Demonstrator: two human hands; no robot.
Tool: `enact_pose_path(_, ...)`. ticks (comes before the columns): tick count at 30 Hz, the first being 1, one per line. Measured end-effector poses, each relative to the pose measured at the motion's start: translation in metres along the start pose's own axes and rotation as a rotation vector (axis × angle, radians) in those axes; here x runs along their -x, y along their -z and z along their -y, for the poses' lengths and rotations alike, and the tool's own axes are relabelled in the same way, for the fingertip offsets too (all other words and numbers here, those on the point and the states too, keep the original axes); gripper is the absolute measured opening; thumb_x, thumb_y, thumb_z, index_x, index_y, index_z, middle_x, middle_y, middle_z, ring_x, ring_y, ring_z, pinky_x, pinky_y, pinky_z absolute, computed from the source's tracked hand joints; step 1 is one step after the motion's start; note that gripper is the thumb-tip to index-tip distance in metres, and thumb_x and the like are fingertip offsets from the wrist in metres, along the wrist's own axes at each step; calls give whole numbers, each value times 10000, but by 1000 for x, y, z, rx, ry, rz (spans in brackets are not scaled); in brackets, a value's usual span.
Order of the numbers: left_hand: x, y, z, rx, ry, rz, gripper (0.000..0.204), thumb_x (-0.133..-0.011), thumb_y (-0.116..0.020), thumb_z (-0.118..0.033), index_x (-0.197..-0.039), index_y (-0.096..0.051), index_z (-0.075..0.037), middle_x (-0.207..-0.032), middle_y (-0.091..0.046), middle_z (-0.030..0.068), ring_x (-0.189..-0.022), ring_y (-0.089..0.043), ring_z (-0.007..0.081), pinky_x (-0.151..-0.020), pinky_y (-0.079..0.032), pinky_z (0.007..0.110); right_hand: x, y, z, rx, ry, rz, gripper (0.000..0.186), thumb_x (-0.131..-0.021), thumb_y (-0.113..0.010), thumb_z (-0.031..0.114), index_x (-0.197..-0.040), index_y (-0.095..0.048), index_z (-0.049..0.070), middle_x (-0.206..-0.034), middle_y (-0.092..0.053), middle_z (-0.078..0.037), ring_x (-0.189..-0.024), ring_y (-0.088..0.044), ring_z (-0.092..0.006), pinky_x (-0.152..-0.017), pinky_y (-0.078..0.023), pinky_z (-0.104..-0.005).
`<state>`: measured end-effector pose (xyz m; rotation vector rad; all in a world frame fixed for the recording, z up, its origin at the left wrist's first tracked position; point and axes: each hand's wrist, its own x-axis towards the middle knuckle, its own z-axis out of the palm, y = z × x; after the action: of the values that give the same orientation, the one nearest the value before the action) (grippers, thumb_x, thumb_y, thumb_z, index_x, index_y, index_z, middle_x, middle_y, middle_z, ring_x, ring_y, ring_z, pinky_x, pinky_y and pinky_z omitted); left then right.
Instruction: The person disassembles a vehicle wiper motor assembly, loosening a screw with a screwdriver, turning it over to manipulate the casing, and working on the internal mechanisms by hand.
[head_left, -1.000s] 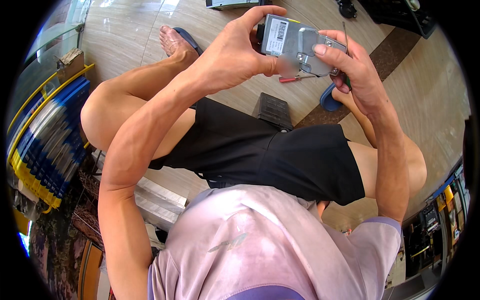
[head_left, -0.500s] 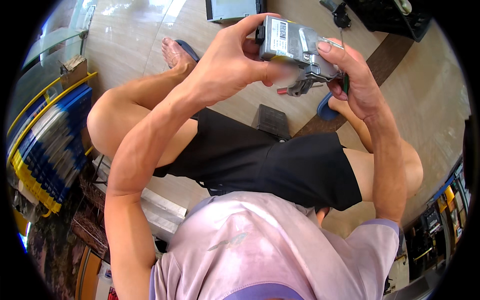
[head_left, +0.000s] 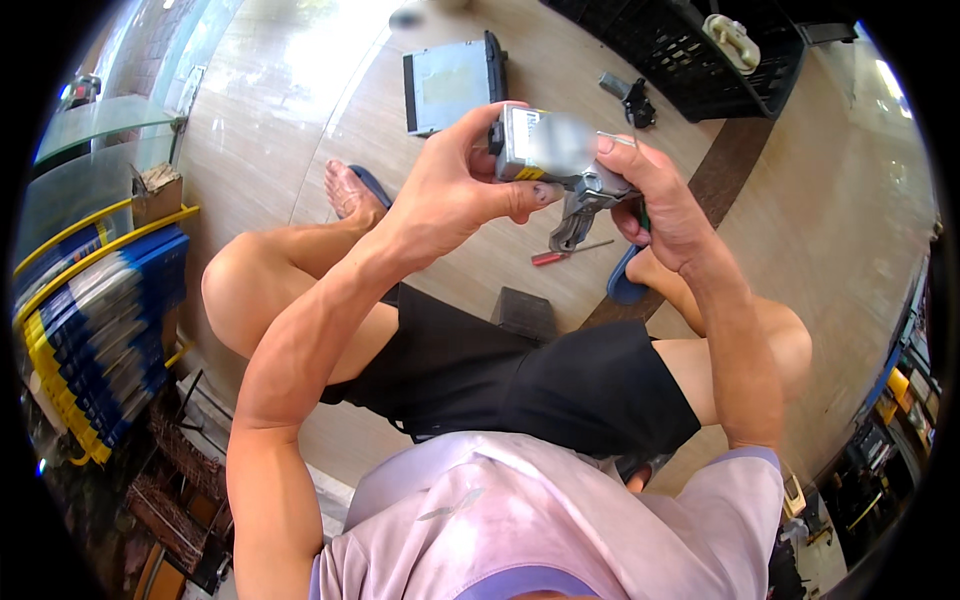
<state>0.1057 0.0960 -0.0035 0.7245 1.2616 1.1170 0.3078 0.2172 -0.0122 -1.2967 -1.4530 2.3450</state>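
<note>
A silver metal unit (head_left: 508,160) with a boxy, labelled end and a cast bracket hanging below is held up in front of me between both hands. My left hand (head_left: 450,185) grips the boxy end, fingers behind and thumb along the lower edge. At the bracket end, my right hand (head_left: 662,205) is closed on the unit, its thumb on top. A thin shaft and a bit of green handle (head_left: 643,217) show at the right fingers, seemingly a screwdriver; most of it is hidden. Part of the unit's top is blurred.
On the tiled floor lie a red-handled screwdriver (head_left: 550,258), a black box (head_left: 525,312), a flat silver metal case (head_left: 447,90) and a small black part (head_left: 638,105). A black crate (head_left: 690,60) stands at the far right. A yellow rack (head_left: 110,310) of blue packages is at left.
Both hands and the unit sit lower in the picture, and the floor has shifted down with them. The unit is tilted differently, and its bracket shows more. Both grips stay.
</note>
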Motion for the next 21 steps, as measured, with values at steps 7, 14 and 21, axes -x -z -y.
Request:
enact_pose_path(7,-3,1,-9,-35,-39,-8,767,-820,-817,-44,-1453,-399,62,-936,-697,102,-797,-649,125,-718,-538,278,8,-4,12,41,43,-21,565,-922,-603,582,-1016,-641,26,-742,-578,-9,-438,-411,-28,-357,-253,-202)
enact_pose_path(14,-1,0,-44,25,-199,-36,841,-818,-835,-67,-1505,-364,50,-964,-718,125,-828,-671,126,-746,-549,273,17,-16,43,-25,118,-6,544,-944,-578,572,-972,-647,33,-718,-612,-34,-414,-407,-34,-344,-252,-201)
enact_pose_path(21,-9,4,-67,-37,-313,-61,845,-844,-801,-69,-1530,-325,61,-983,-716,119,-833,-673,129,-755,-548,273,16,-27,63,-179,129,-24,547,-952,-549,589,-978,-671,56,-744,-666,-99,-378,-413,-61,-323,-255,-206)
